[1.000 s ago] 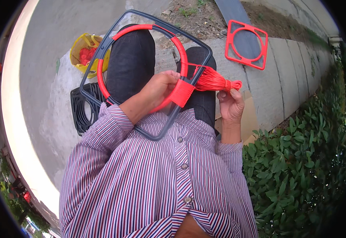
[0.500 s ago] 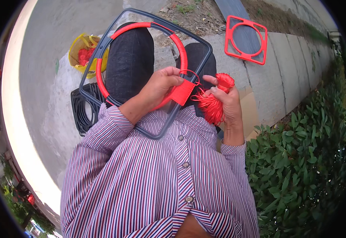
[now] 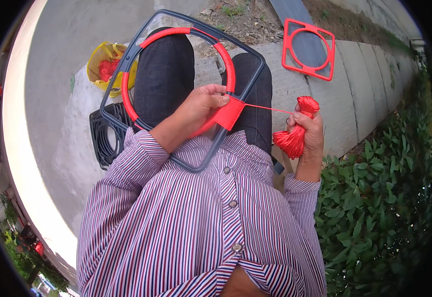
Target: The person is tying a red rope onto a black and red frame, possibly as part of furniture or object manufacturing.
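Across my lap lies a dark square frame (image 3: 152, 19) with a round inner ring, much of which is wrapped in red cord (image 3: 225, 61). My left hand (image 3: 203, 106) grips the frame where the ring meets its right side, beside a broad band of tight red wrapping (image 3: 229, 113). In my right hand (image 3: 308, 129), fingers closed, is a bundle of red cord (image 3: 295, 140), held off to the right. One strand (image 3: 268, 108) stretches taut from the wrapped band to that hand.
A finished-looking red frame (image 3: 330, 54) rests by a grey board (image 3: 300, 15) on the paving. To the left stand a yellow bag (image 3: 93, 67) with red cord inside and a stack of dark frames (image 3: 99, 141). Leafy bushes (image 3: 364, 213) border the right side.
My right hand has moved right and closed around the cord bundle. The loose loop of cord by the band has been drawn into a straight line. My left hand stays put.
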A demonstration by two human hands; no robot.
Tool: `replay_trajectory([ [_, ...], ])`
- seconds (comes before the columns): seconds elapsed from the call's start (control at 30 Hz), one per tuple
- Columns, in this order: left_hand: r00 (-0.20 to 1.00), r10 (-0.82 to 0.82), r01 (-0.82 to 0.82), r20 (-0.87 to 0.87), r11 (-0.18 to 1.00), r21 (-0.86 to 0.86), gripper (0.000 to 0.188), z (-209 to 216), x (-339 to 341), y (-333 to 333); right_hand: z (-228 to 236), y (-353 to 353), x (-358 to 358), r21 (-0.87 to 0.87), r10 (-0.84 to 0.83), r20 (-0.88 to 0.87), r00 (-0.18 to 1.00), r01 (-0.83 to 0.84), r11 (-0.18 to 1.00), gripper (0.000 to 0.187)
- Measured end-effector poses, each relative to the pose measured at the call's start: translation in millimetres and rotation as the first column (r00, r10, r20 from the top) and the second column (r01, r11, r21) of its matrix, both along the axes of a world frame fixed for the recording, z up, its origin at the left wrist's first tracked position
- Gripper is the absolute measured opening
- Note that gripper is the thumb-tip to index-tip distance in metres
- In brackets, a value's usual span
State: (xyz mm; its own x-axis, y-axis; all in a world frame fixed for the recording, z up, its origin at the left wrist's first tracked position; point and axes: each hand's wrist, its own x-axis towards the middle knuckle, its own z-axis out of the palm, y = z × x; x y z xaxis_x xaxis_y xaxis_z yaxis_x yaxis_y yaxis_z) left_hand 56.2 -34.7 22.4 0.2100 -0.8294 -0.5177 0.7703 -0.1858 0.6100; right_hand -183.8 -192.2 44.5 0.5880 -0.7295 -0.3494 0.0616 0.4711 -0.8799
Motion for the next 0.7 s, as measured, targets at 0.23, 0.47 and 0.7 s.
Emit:
replay_trajectory([
  [0.23,0.987,-0.058,0.056,-0.151,0.998,-0.018,0.034,-4.8,14.9,-1.9,-39.0,-112.6,-253.1,-0.056,-0.725,0.285,0.627,0.766,0.641,0.03],
  [0.47,0.995,-0.08,0.075,-0.053,0.993,-0.088,0.051,12.9,20.3,-21.2,8.5,-21.5,-89.7,-0.058,-0.223,0.313,0.923,0.253,0.966,0.06],
  [0.7,0.987,-0.124,0.093,-0.102,0.959,-0.268,0.066,15.0,12.6,9.7,3.7,54.1,70.7,-0.387,0.544,-0.601,0.585,-0.809,0.442,0.059],
])
